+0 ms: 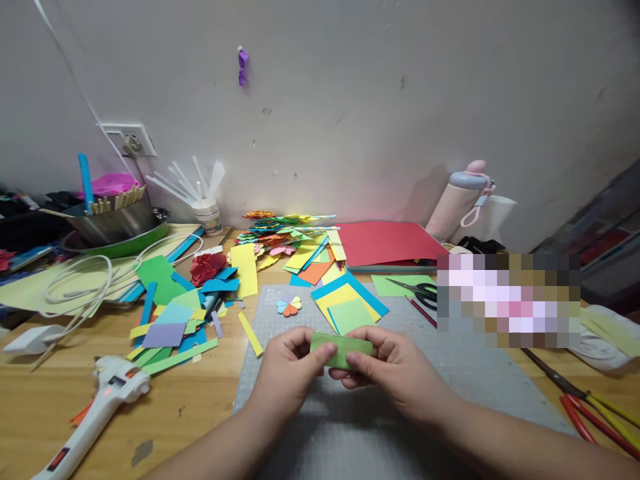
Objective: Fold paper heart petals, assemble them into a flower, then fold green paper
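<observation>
A small green strip of folded-looking paper (341,351) is pinched between both hands above the grey cutting mat (425,373). My left hand (293,363) grips its left end, thumb on the front face. At the right end, my right hand (387,363) holds it the same way, with fingers curled behind. Just beyond the hands lie stacked squares of paper: light green (353,316), yellow (373,308) and blue (379,300). A small multicoloured paper flower (289,306) rests on the mat to the left.
Paper scraps (167,333) and a white glue gun (107,400) lie at left. Black scissors (425,291), a dark red pencil (421,311) and red-and-yellow-handled pliers (585,400) are at right. Red paper (385,243) and a pink bottle (457,200) stand near the wall.
</observation>
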Demonstrator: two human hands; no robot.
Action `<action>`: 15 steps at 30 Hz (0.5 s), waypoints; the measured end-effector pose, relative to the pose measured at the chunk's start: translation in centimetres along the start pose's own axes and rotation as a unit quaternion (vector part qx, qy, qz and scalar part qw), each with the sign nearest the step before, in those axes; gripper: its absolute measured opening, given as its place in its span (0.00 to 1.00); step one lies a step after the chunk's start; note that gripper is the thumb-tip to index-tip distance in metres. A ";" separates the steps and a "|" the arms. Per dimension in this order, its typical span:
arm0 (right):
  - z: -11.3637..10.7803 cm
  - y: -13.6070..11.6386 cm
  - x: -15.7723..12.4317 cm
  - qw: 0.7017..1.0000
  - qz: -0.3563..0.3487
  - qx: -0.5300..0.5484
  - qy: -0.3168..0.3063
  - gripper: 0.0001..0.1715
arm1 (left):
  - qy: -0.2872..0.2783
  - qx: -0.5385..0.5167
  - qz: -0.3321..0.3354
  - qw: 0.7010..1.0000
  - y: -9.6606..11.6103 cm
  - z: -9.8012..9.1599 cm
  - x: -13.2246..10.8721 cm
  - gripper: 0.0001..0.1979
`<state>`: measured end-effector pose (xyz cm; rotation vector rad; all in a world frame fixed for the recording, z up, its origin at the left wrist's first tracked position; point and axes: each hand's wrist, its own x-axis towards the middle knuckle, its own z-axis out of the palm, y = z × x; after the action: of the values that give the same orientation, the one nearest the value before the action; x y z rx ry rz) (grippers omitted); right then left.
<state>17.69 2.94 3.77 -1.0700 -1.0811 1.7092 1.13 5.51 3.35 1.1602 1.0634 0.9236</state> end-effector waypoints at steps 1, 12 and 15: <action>0.0 0.1 0.0 1.000 -0.001 0.003 0.001 0.18 | 0.003 0.002 -0.001 1.000 0.0 0.0 0.0 0.16; -0.1 0.4 0.1 1.000 -0.002 0.011 -0.015 0.14 | 0.017 0.032 -0.003 0.999 0.0 0.1 -0.2 0.17; -0.2 0.3 0.1 1.000 0.000 0.012 -0.013 0.14 | 0.015 0.033 -0.006 0.999 0.0 0.0 -0.2 0.17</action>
<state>17.75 2.98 3.38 -1.0359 -1.0748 1.7362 1.13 5.35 3.36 1.1962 1.1315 0.9039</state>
